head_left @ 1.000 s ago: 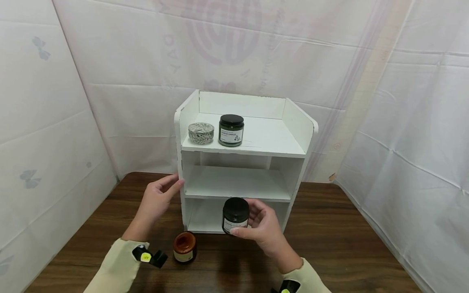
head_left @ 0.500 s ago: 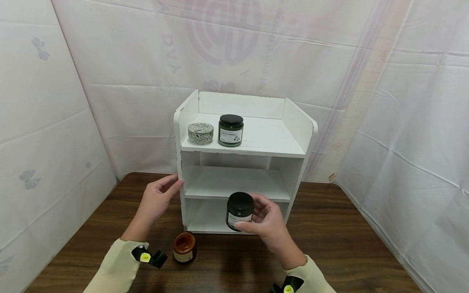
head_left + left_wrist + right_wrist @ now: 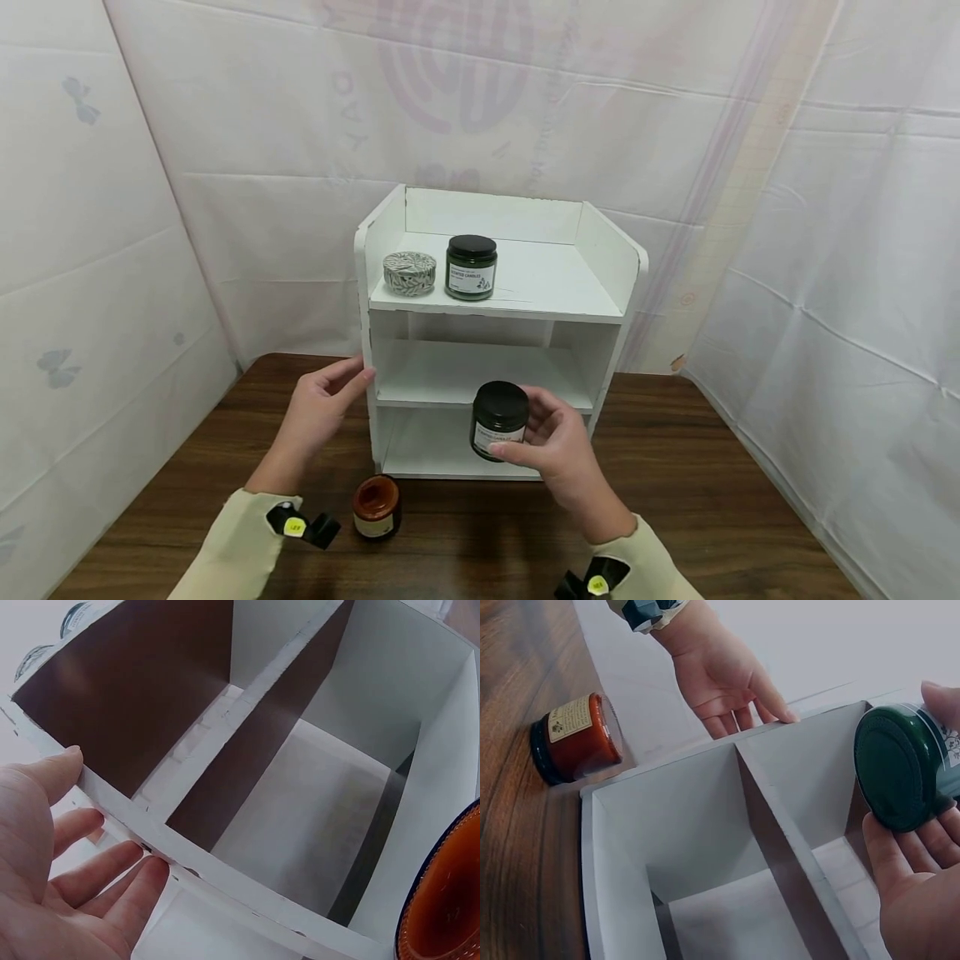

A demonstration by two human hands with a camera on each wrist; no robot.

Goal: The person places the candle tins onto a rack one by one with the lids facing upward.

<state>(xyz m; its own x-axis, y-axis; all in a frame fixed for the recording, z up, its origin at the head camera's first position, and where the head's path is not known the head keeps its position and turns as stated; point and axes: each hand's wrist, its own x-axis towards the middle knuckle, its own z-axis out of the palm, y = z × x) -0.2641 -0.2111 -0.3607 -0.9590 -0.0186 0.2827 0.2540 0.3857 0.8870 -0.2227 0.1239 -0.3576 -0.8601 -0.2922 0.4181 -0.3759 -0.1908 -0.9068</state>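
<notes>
My right hand (image 3: 564, 450) grips a dark green candle jar (image 3: 500, 423) with a black lid and white label, thumb in front and fingers round the back. In the head view the jar is upright and overlaps the front of the middle and bottom shelves of a white shelf unit (image 3: 480, 315). The right wrist view shows the jar's green base (image 3: 891, 769). My left hand (image 3: 318, 408) touches the unit's left side panel, thumb at the front edge and fingers along the outer face (image 3: 112, 877). An amber candle jar (image 3: 377, 507) stands on the table below that hand.
On the top shelf sit a round leaf-patterned tin (image 3: 409, 273) and another green candle jar (image 3: 471, 268) with a black lid. The unit stands on a dark wooden table (image 3: 697, 467). White printed sheets (image 3: 262, 150) hang behind and at both sides.
The right hand has carried the green candle jar up and slightly right before the shelf unit. The left hand stays at the side panel, and the amber jar has not moved.
</notes>
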